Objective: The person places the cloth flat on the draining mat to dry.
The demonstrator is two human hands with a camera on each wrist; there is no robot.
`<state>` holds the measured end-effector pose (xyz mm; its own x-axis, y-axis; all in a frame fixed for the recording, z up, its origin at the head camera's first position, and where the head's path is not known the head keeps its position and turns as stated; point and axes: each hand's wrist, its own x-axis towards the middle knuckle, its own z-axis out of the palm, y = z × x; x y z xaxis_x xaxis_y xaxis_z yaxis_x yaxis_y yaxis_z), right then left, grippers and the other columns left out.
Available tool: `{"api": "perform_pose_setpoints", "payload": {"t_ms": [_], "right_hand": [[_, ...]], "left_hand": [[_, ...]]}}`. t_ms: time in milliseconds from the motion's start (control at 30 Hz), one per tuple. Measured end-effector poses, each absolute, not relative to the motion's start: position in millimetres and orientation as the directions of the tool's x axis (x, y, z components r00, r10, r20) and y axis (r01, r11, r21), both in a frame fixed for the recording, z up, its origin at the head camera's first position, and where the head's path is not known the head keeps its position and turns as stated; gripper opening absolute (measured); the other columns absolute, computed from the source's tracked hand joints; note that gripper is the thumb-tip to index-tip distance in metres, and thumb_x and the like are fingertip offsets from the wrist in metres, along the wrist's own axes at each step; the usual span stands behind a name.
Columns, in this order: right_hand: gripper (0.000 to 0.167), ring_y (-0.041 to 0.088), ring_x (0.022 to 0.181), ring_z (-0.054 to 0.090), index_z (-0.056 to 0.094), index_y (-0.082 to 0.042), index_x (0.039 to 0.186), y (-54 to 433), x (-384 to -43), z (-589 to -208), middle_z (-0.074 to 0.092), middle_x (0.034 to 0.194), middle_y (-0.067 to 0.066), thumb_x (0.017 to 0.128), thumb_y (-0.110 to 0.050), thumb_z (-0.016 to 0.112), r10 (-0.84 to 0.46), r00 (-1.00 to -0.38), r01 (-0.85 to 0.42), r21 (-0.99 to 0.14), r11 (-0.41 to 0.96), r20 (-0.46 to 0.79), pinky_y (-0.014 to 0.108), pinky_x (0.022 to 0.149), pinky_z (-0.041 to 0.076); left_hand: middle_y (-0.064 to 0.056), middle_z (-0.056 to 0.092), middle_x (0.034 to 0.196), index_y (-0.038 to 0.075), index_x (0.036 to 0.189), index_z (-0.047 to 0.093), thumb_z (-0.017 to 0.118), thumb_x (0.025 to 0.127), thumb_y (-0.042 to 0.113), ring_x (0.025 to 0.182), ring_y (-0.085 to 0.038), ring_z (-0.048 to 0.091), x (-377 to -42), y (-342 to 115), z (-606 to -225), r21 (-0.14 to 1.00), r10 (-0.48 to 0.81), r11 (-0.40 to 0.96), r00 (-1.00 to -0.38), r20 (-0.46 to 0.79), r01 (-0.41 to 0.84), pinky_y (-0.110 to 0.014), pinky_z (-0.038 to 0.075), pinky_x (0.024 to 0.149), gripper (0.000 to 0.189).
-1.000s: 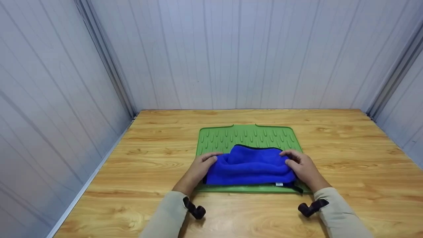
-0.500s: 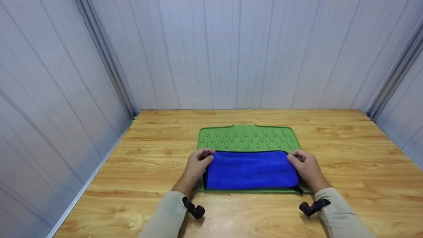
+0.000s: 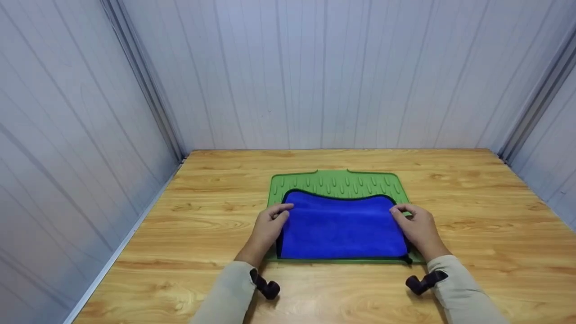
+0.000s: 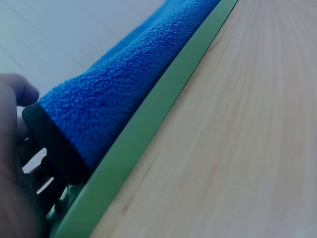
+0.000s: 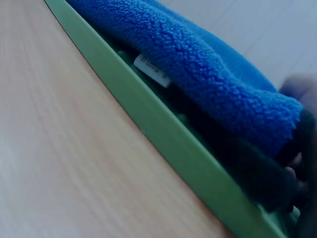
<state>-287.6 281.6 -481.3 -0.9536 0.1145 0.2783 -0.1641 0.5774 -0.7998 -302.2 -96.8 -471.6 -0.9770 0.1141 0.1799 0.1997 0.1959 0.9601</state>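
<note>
A plush blue towel (image 3: pixel 344 231) with dark edging lies spread over the near part of a ribbed green drying mat (image 3: pixel 335 180). Its far edge is raised in a wave. My left hand (image 3: pixel 268 229) holds the towel's left edge between thumb and fingers. On the opposite side my right hand (image 3: pixel 419 228) pinches the right edge near the far corner. In the left wrist view, fingers (image 4: pixel 25 89) lie around the dark edging of the folded blue pile. A white label (image 5: pixel 152 71) shows under the towel's near fold in the right wrist view.
The mat lies on a wood-grain table (image 3: pixel 216 193), its raised front rim (image 5: pixel 148 124) facing me. Pale panelled walls (image 3: pixel 315 76) enclose the table at the back and both sides. A small black wrist camera (image 3: pixel 265 285) sits on each sleeve.
The crumpled towel has been pulled flat and smooth between both hands. Its far edge now billows farther back over the mat. The hands have shifted only slightly.
</note>
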Motion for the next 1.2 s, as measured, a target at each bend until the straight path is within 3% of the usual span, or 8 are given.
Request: {"api": "perform_pose_setpoints", "payload": {"t_ms": [533, 600, 667, 700, 767, 833, 900, 1200], "right_hand": [[0.015, 0.011, 0.066, 0.058, 0.074, -0.007, 0.108, 277, -294, -480, 0.070, 0.109, 0.013, 0.093, -0.012, 0.073, 0.074, -0.950, -0.189, -0.747, 0.637, 0.304, 0.024, 0.064, 0.047], [0.016, 0.012, 0.065, 0.057, 0.075, -0.008, 0.109, 276, -296, -474, 0.070, 0.107, 0.012, 0.094, -0.014, 0.073, 0.077, -0.950, -0.186, -0.745, 0.640, 0.304, 0.024, 0.062, 0.047], [0.018, 0.014, 0.067, 0.056, 0.076, -0.007, 0.110, 275, -298, -465, 0.071, 0.104, 0.012, 0.095, -0.017, 0.071, 0.085, -0.948, -0.182, -0.745, 0.642, 0.305, 0.024, 0.061, 0.046], [0.019, 0.014, 0.069, 0.056, 0.076, -0.007, 0.111, 276, -300, -459, 0.071, 0.103, 0.012, 0.096, -0.018, 0.071, 0.089, -0.947, -0.181, -0.744, 0.644, 0.307, 0.024, 0.061, 0.046], [0.022, 0.016, 0.075, 0.057, 0.076, -0.007, 0.113, 276, -306, -447, 0.071, 0.105, 0.011, 0.098, -0.021, 0.069, 0.088, -0.948, -0.179, -0.744, 0.644, 0.305, 0.023, 0.063, 0.047], [0.024, 0.017, 0.081, 0.058, 0.075, -0.008, 0.116, 277, -313, -435, 0.070, 0.108, 0.012, 0.099, -0.023, 0.067, 0.076, -0.952, -0.179, -0.744, 0.643, 0.295, 0.023, 0.065, 0.048], [0.027, 0.018, 0.083, 0.059, 0.074, -0.010, 0.120, 279, -320, -425, 0.069, 0.112, 0.012, 0.101, -0.026, 0.064, 0.055, -0.961, -0.173, -0.746, 0.643, 0.270, 0.024, 0.064, 0.049], [0.032, 0.029, 0.092, 0.062, 0.067, -0.007, 0.132, 290, -355, -419, 0.064, 0.127, 0.019, 0.102, -0.017, 0.061, -0.047, -0.975, -0.188, -0.703, 0.685, 0.216, 0.033, 0.071, 0.051]], "left_hand": [[-0.024, 0.052, 0.145, 0.001, 0.125, 0.071, 0.056, 0.099, 0.009, 0.140, -0.035, 0.044, -302, -101, -469, 0.948, 0.075, 0.250, -0.980, 0.184, 0.197, -0.047, 0.037, 0.113, 0.031], [-0.021, 0.051, 0.148, 0.004, 0.126, 0.071, 0.055, 0.100, 0.011, 0.112, -0.028, 0.064, -302, -102, -465, 0.957, 0.069, 0.242, -0.987, 0.148, 0.160, -0.039, 0.051, 0.095, 0.031], [-0.017, 0.050, 0.149, 0.009, 0.129, 0.071, 0.055, 0.101, 0.013, 0.077, -0.017, 0.063, -302, -103, -458, 0.967, 0.066, 0.221, -0.991, 0.117, 0.129, -0.031, 0.052, 0.072, 0.033], [-0.014, 0.051, 0.149, 0.011, 0.130, 0.070, 0.054, 0.102, 0.014, 0.075, -0.011, 0.060, -303, -103, -454, 0.968, 0.066, 0.217, -0.992, 0.111, 0.123, -0.028, 0.051, 0.070, 0.033], [-0.012, 0.053, 0.149, 0.012, 0.133, 0.069, 0.054, 0.102, 0.015, 0.075, -0.010, 0.059, -305, -103, -446, 0.967, 0.079, 0.211, -0.989, 0.126, 0.140, -0.028, 0.052, 0.071, 0.034], [-0.011, 0.055, 0.147, 0.010, 0.135, 0.066, 0.053, 0.103, 0.015, 0.108, -0.015, 0.063, -308, -102, -437, 0.958, 0.100, 0.222, -0.982, 0.162, 0.181, -0.034, 0.051, 0.095, 0.035], [-0.010, 0.056, 0.145, 0.009, 0.137, 0.065, 0.054, 0.104, 0.015, 0.137, -0.019, 0.047, -314, -100, -429, 0.947, 0.111, 0.244, -0.976, 0.187, 0.209, -0.040, 0.038, 0.113, 0.035], [-0.009, 0.054, 0.147, 0.010, 0.140, 0.061, 0.052, 0.100, -0.003, 0.123, -0.022, 0.055, -361, -89, -425, 0.879, 0.120, 0.442, -0.983, 0.139, 0.178, -0.039, 0.045, 0.104, 0.043]]}}
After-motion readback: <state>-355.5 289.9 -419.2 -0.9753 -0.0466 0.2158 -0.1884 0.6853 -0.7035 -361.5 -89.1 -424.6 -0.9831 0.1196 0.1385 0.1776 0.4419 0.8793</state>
